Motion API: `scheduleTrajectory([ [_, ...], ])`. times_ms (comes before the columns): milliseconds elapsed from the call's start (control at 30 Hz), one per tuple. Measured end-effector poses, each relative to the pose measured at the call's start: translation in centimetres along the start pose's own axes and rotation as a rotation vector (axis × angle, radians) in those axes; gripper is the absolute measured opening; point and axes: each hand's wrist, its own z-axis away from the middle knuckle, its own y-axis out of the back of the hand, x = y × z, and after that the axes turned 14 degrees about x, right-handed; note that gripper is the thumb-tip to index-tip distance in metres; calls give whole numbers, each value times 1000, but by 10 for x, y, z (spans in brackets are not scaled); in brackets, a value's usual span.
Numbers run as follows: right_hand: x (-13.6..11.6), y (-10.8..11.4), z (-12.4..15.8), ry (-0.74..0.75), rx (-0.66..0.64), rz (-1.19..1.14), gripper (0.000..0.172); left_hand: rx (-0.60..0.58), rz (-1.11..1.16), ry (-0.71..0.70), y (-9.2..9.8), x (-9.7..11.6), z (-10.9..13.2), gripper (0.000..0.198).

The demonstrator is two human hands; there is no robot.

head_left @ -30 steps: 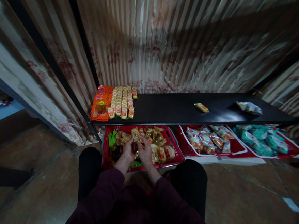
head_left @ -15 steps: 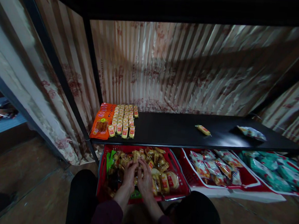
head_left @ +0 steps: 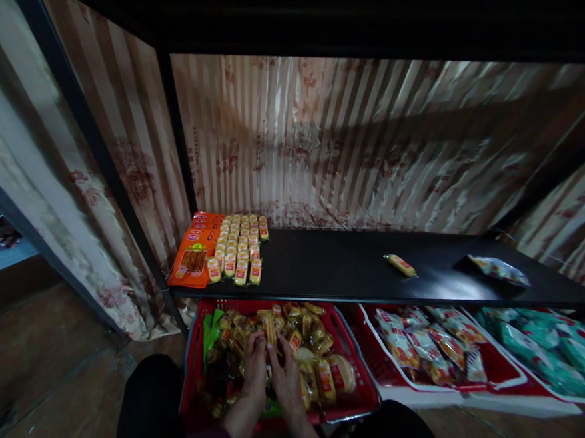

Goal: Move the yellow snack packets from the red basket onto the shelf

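My left hand point(head_left: 256, 366) and right hand point(head_left: 285, 375) pinch one wrapped snack point(head_left: 269, 329) at the fingertips. Long axis points away from me, neither hand nearer. Red basket point(head_left: 364, 379) below both.

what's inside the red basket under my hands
Wrapped yellow snacks and green packaging show in the red basket; your left hand and right hand hide some, and anything deeper is covered.

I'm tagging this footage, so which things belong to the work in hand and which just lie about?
Seemingly in use: left hand, right hand, wrapped snack between them, red basket below.

Probably just lying about: orange packets, pale bag on the shelf, teal packs.
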Motion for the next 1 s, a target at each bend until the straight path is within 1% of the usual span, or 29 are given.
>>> scheduleTrajectory([
  [100, 3, -2, -4, -24, 15, -28, 59, 3, 27, -50, -2, -2, -2, 28],
  [200, 2, -1, -10, -75, 4, -66, 58, 9, 45, -116, -7, -1, -3, 28],
  [333, -11, 2, -15, -109, -25, -132, 56, 5, -8, -191, -11, 4, -2, 25],
  [400, -20, 1, -17, -97, -17, -182, 53, -11, -19, -246, -12, 7, -3, 25],
  [467, -26, -1, -19, -103, 19, -238, 52, -28, -33, -291, -13, 7, -5, 25],
  [667, -31, -8, -21, -200, 16, -354, 51, -52, -141, -408, -15, 8, -9, 26],
  [833, -39, -6, -22, -216, 55, -366, 50, -14, -229, -462, -18, 19, -6, 31],
  [1000, -47, 0, -31, -214, 13, -337, 51, 6, -207, -505, -26, 30, -1, 29],
])
